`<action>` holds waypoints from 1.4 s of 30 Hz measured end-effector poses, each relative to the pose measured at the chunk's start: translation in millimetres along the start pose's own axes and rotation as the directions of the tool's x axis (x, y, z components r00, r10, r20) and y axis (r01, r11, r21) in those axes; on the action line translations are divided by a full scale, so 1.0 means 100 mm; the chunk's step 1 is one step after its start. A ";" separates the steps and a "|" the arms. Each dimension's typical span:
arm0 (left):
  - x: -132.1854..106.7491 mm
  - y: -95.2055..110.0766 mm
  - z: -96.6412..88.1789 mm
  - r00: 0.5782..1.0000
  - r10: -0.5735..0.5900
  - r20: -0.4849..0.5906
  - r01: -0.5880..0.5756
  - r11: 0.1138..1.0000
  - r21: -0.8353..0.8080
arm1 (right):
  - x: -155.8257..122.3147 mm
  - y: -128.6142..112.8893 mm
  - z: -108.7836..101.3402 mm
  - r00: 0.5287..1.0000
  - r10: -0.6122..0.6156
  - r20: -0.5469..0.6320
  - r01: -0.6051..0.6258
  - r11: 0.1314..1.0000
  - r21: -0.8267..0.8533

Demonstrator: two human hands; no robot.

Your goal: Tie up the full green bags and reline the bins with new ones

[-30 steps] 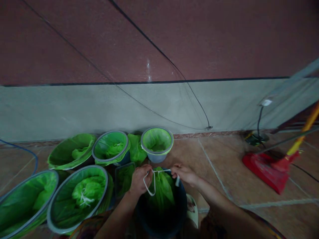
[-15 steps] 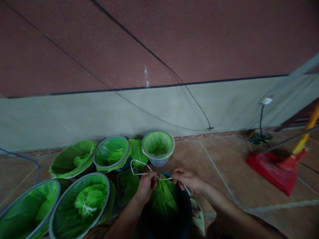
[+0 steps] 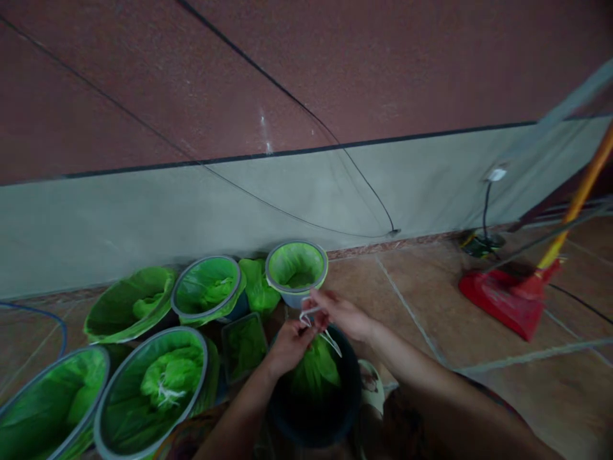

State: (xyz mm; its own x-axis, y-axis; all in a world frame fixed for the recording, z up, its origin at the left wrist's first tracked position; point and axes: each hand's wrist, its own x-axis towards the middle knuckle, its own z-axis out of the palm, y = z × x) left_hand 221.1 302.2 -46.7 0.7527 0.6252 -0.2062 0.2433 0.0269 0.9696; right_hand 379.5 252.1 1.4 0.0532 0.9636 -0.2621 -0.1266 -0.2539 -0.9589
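Observation:
A dark round bin (image 3: 313, 415) stands on the floor right below me with a green plastic bag (image 3: 313, 370) bunched up inside it. My left hand (image 3: 287, 345) is closed on the gathered neck of the bag. My right hand (image 3: 338, 314) is just above and right of it, pinching a white drawstring (image 3: 320, 327) whose loop and loose end hang between the two hands. Both hands sit close together over the bin's far rim.
Several grey bins lined with green bags (image 3: 153, 390) (image 3: 205, 291) (image 3: 295, 271) crowd the floor at left along a grey and maroon wall. A red dustpan (image 3: 502, 306) with a yellow-handled broom (image 3: 577, 204) lies at right. Black cables run down the wall to a socket (image 3: 495, 174).
The hands were apart with the white string stretched between them; now they have come together over the bag's neck, the right hand crossing above the left with the string looped.

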 end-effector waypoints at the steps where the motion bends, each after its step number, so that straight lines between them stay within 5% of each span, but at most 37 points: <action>1: 0.02 -0.02 -0.01 1.000 -0.012 -0.021 0.013 1.000 0.022 | 0.02 0.02 0.00 0.997 0.026 -0.068 -0.021 0.997 0.070; 4: 0.05 -0.04 -0.03 1.000 -0.005 -0.029 0.005 1.000 0.003 | 0.04 0.13 -0.01 0.988 0.106 -0.115 -0.099 0.993 0.068; 8: 0.04 -0.04 -0.02 1.000 0.012 -0.019 -0.013 0.995 -0.099 | 0.00 0.30 -0.02 0.986 0.135 0.097 -0.123 0.985 -0.120; 13: 0.00 -0.05 -0.03 0.990 -0.053 -0.127 0.027 0.980 -0.197 | -0.02 0.34 -0.05 0.978 0.107 0.176 -0.073 0.979 -0.189; 19: -0.03 0.00 -0.06 0.969 -0.180 -0.171 0.123 0.946 -0.300 | 0.00 0.33 -0.09 0.995 0.104 -0.002 -0.090 0.850 -0.518; 22: -0.04 0.01 -0.07 0.960 -0.214 -0.183 0.144 0.932 -0.333 | -0.03 0.28 -0.12 0.992 0.124 0.031 -0.084 0.817 -0.570; 26: -0.02 -0.04 -0.11 0.970 -0.145 -0.196 0.093 0.962 -0.255 | -0.06 0.27 -0.15 0.977 0.174 0.127 -0.068 0.808 -0.585; 35: 0.05 -0.14 -0.10 0.963 0.109 -0.246 -0.093 0.993 0.074 | -0.04 0.17 -0.09 0.993 0.116 0.032 -0.051 0.641 -0.765; 42: 0.03 -0.22 0.05 0.928 0.196 -0.318 -0.157 0.977 0.143 | 0.01 0.25 0.02 0.990 0.141 0.012 -0.097 0.733 -0.673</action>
State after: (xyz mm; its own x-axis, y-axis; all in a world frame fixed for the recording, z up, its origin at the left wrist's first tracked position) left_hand 221.1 299.2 -68.9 0.5513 0.8333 0.0407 0.2068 -0.1837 0.9610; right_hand 374.2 246.9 -23.0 0.0229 0.9190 -0.3936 0.5686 -0.3358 -0.7509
